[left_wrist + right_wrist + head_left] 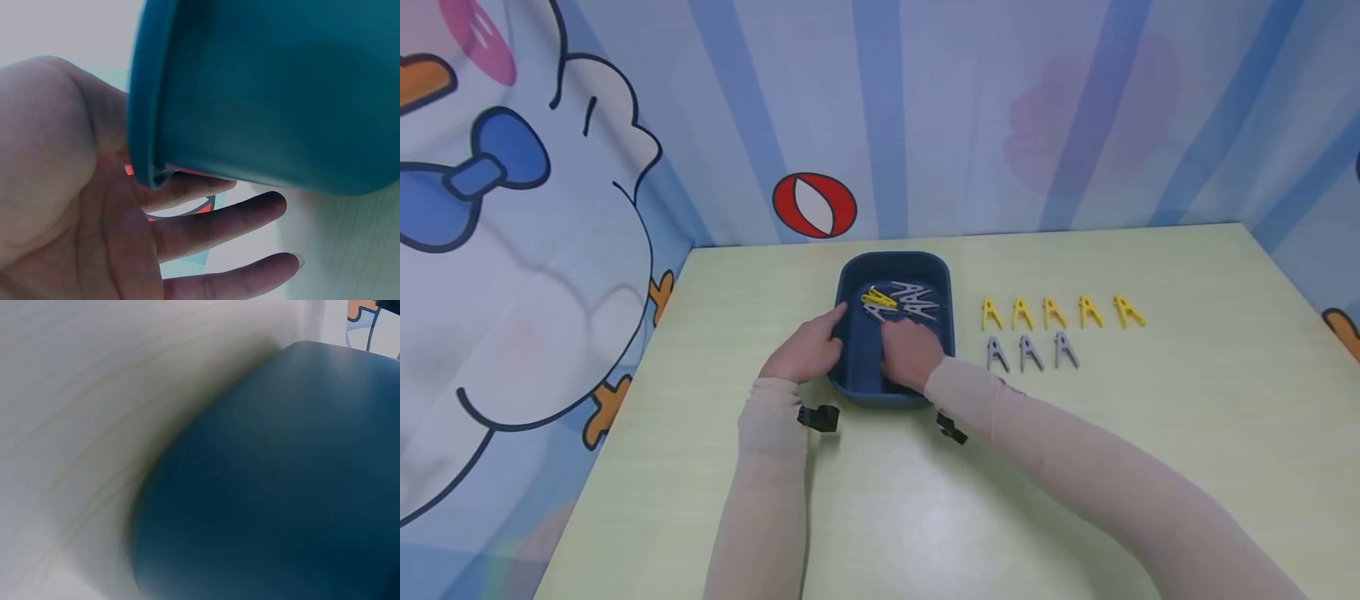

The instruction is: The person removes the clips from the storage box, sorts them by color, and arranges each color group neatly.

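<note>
From the head camera, a dark blue plastic tub point(943, 287) stands on the pale green table point(1075, 467), and both hands meet at it. Inside, just beyond the fingers of the right hand point(912, 354), lies a small heap of clothes pegs: yellow ones point(878, 298) on the left of the heap, grey ones point(917, 302) on the right, tangled and touching one another. The right hand reaches down into the tub from its near rim, back of the hand up, fingers pointing at the heap; whether they grip a peg cannot be told from here. The left hand point(808, 348) lies against the tub's left wall on the outside, thumb up at the rim. To the right of the right hand, well outside the tub, a row of five yellow pegs point(1054, 312) stands on the table with a row of three grey pegs point(1030, 352) just in front of it.

In the left wrist view, the tub's outer wall and lip point(269, 100) fill the upper right. The left hand point(94, 206) shows its palm, fingers point(219, 222) straight and spread loosely beneath the lip, holding nothing.

The right wrist view shows only the tub's blurred blue wall point(281, 487) against the table point(94, 394); the hand itself is out of the picture.
</note>
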Demonstrator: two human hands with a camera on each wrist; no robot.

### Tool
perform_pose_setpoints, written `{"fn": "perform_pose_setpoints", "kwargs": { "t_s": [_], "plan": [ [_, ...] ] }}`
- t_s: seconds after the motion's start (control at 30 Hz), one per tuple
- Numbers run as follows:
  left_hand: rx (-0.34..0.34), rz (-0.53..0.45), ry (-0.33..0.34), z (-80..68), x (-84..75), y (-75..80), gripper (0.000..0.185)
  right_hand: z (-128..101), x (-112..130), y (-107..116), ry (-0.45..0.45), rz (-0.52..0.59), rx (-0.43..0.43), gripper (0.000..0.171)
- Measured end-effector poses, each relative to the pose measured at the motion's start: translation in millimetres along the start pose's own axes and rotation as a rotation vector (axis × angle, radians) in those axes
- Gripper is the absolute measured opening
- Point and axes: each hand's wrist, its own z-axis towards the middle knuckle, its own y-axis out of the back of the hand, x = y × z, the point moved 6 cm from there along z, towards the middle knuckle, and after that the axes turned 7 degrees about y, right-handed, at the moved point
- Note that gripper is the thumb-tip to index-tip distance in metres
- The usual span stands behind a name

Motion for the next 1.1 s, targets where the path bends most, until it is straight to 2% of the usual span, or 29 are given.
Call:
{"fn": "perform_pose_setpoints", "kwargs": {
  "t_s": [0.2,0.43,0.87,1.1],
  "plan": [
    [-0.005,-0.003,0.003,-0.7,-0.6,0.4,0.059,-3.9,-4.0,10.1,0.009,0.03,-0.018,0.022],
    [-0.005,0.006,0.015,-0.3,-1.3,0.1,0.058,-12.2,-11.1,25.9,-0.025,0.086,-0.017,0.027],
    [0.006,-0.013,0.024,0.8,0.4,-1.1,0.059,-33.3,-41.6,57.8,-0.072,0.171,-0.112,0.03],
    [0.008,-0.017,0.033,0.9,0.6,-1.5,0.059,-49.3,-62.7,73.6,-0.088,0.198,-0.206,0.031]
  ]
}}
